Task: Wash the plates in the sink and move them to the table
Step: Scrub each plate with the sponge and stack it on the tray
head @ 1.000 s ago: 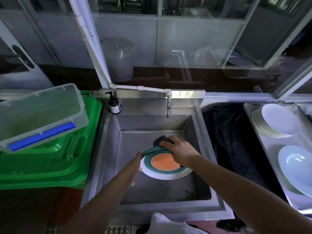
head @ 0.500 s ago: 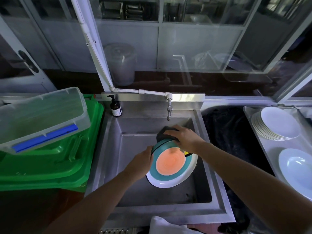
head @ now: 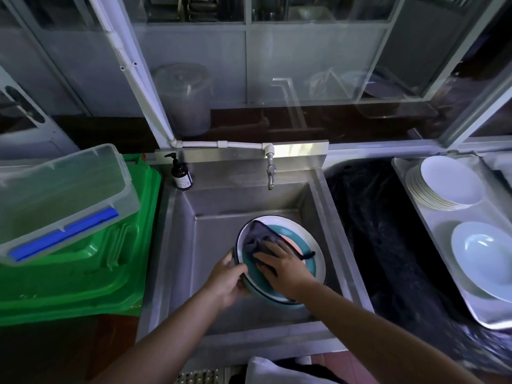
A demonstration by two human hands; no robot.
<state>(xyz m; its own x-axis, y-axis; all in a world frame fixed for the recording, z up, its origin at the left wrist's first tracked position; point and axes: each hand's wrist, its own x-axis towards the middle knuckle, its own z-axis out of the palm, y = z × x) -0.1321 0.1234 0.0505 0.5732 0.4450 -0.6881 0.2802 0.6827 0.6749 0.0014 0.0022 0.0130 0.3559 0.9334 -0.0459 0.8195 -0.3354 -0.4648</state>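
Over the sink (head: 194, 245), the left hand (head: 225, 278) grips the tilted plate (head: 310, 245) at its left rim, fingers curled; the right hand (head: 282, 268) presses a dark cloth (head: 256, 239) flat on its face.

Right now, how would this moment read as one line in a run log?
step: scrubbing | left hand: grips plate rim over sink | right hand: presses cloth on plate | tap: no water visible

Your open lane lies over the sink (head: 221, 245) floor left of the plate (head: 310, 245), tap (head: 271, 173) overhanging the back wall, soap bottle (head: 181, 173) at the back-left corner, green crate (head: 91, 259) crowding the left rim, stacked white plates (head: 448, 184) filling your right-hand tray (head: 443, 225).
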